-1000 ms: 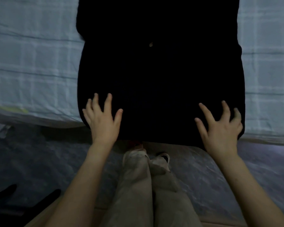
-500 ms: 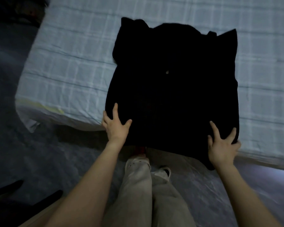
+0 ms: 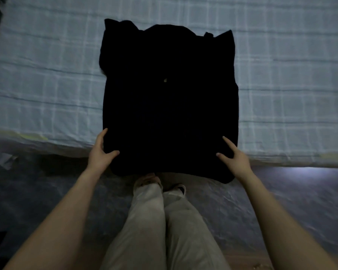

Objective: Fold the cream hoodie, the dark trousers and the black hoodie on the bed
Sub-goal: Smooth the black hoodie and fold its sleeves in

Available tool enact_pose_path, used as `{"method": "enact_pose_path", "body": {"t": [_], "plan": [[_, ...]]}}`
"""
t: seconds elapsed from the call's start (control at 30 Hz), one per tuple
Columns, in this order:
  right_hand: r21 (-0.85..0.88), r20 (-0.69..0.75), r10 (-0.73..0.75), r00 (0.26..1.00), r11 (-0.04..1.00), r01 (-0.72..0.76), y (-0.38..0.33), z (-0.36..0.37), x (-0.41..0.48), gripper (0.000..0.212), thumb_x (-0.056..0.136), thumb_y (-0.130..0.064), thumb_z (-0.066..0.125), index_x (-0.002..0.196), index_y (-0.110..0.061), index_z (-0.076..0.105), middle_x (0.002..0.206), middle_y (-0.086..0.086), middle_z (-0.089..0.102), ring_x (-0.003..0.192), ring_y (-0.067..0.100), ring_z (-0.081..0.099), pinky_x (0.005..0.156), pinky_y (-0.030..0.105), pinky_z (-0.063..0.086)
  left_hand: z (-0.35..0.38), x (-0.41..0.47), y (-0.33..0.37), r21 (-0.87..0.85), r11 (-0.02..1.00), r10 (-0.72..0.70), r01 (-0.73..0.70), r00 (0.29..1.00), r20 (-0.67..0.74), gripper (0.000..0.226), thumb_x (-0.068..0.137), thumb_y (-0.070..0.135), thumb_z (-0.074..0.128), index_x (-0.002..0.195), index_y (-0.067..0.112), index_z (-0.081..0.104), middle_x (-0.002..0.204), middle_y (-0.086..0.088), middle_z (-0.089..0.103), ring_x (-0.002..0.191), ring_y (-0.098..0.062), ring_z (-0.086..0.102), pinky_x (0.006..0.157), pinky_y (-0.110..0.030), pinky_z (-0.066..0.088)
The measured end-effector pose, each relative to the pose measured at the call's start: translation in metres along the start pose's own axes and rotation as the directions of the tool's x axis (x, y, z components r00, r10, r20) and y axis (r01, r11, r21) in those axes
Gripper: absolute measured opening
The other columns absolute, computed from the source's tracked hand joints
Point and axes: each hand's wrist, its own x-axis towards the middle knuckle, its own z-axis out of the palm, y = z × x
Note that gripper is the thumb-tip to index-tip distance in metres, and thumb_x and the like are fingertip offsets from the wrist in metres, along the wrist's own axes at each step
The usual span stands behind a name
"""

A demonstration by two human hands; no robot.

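Note:
The black hoodie (image 3: 170, 106) lies flat on the bed (image 3: 47, 84), sleeves folded in, with its hem hanging over the near edge. My left hand (image 3: 100, 154) grips the lower left corner: the thumb lies on top of the cloth, one finger runs up along the side edge, and the other fingers are hidden under it. At the lower right corner my right hand (image 3: 235, 159) holds the cloth, with forefinger and thumb on top and the remaining fingers tucked out of sight. Neither the cream hoodie nor the dark trousers is in view.
The bed has a pale blue checked sheet that spreads wide on both sides of the hoodie. I stand at its near edge; my legs in light trousers (image 3: 164, 221) and my shoes are below. The floor (image 3: 37, 191) is dark.
The view has pulled back to show the whole hoodie. Both hands went from lying flat with spread fingers on the lower part to taking hold of the bottom corners.

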Motion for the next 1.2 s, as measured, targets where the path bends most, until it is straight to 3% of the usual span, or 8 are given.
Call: {"method": "enact_pose_path", "body": {"t": [0.1,0.2,0.3,0.43,0.6,0.8,0.93,1.2], "plan": [[0.090,0.058,-0.068,0.996,0.994,0.063,-0.005,-0.009,-0.016,0.078,0.085,-0.014,0.076,0.146,-0.046,0.039,0.132,-0.022,0.053,0.121,-0.001,0.050,0.085,0.000,0.039,-0.003,-0.011,0.008,-0.048,0.999,0.019,-0.016,0.998,0.062,0.085,0.081,-0.018,0.065,0.152,0.015,0.031,0.150,-0.013,0.042,0.136,-0.029,0.043,0.113,-0.047,0.037],[0.093,0.152,-0.117,0.982,0.990,0.103,-0.003,-0.021,-0.033,0.086,0.079,0.000,0.077,0.147,-0.040,0.042,0.142,-0.018,0.049,0.132,0.004,0.045,0.090,0.001,0.039,-0.007,-0.025,0.010,-0.054,0.998,0.021,-0.016,0.995,0.098,0.079,0.084,-0.017,0.063,0.150,0.012,0.033,0.148,-0.015,0.043,0.136,-0.032,0.044,0.113,-0.043,0.036],[0.141,0.192,-0.075,0.979,0.989,0.048,0.002,-0.032,-0.050,0.076,0.079,0.002,0.077,0.138,-0.040,0.051,0.135,-0.011,0.056,0.126,0.012,0.053,0.084,0.003,0.045,-0.014,-0.040,0.012,-0.100,0.995,-0.007,0.025,0.985,0.172,0.075,0.085,-0.012,0.066,0.149,0.015,0.037,0.145,-0.009,0.047,0.134,-0.024,0.046,0.109,-0.030,0.038],[0.193,0.239,-0.074,0.968,0.981,0.028,-0.005,-0.037,-0.067,0.076,0.079,0.004,0.078,0.140,-0.034,0.053,0.136,-0.008,0.057,0.123,0.009,0.055,0.096,0.024,0.051,-0.018,-0.053,0.022,-0.033,0.996,0.086,-0.081,0.973,0.214,0.086,0.075,-0.014,0.074,0.149,0.011,0.037,0.144,-0.002,0.045,0.131,-0.008,0.041,0.097,-0.001,0.032],[0.230,0.188,-0.109,0.976,0.971,0.064,-0.019,-0.025,-0.088,0.060,0.081,0.013,0.070,0.131,-0.019,0.061,0.122,-0.004,0.065,0.112,0.006,0.061,0.102,0.038,0.051,-0.011,-0.073,0.023,-0.010,0.991,0.131,-0.131,0.970,0.204,0.060,0.083,-0.014,0.067,0.138,0.005,0.050,0.137,-0.006,0.053,0.135,-0.023,0.044,0.103,-0.003,0.028],[0.306,0.105,-0.022,0.994,0.952,-0.011,-0.019,-0.013,-0.112,0.061,0.080,0.006,0.075,0.132,-0.023,0.059,0.119,-0.011,0.063,0.105,-0.013,0.056,0.086,0.006,0.047,-0.003,-0.092,0.026,-0.074,0.997,0.032,-0.024,0.994,0.104,0.067,0.079,-0.007,0.076,0.139,0.011,0.051,0.135,0.001,0.054,0.129,-0.011,0.045,0.109,-0.020,0.031],[0.300,0.047,-0.088,0.995,0.951,0.070,-0.037,-0.022,-0.114,0.054,0.081,0.009,0.073,0.127,-0.017,0.064,0.120,-0.006,0.066,0.110,0.001,0.060,0.098,0.017,0.047,-0.018,-0.088,0.044,-0.068,0.992,0.119,-0.111,0.985,0.122,0.062,0.079,-0.009,0.074,0.135,0.011,0.054,0.132,0.001,0.057,0.127,-0.011,0.048,0.111,-0.024,0.032],[0.377,-0.197,-0.194,0.961,0.890,0.257,-0.082,-0.062,-0.074,0.051,0.076,0.012,0.075,0.105,-0.030,0.069,0.110,-0.005,0.071,0.105,0.008,0.064,0.094,0.026,0.050,-0.055,-0.040,0.101,-0.181,0.960,0.224,-0.214,0.974,0.033,0.053,0.081,-0.004,0.074,0.115,0.035,0.063,0.117,0.019,0.064,0.112,0.004,0.057,0.095,-0.015,0.045]]}}
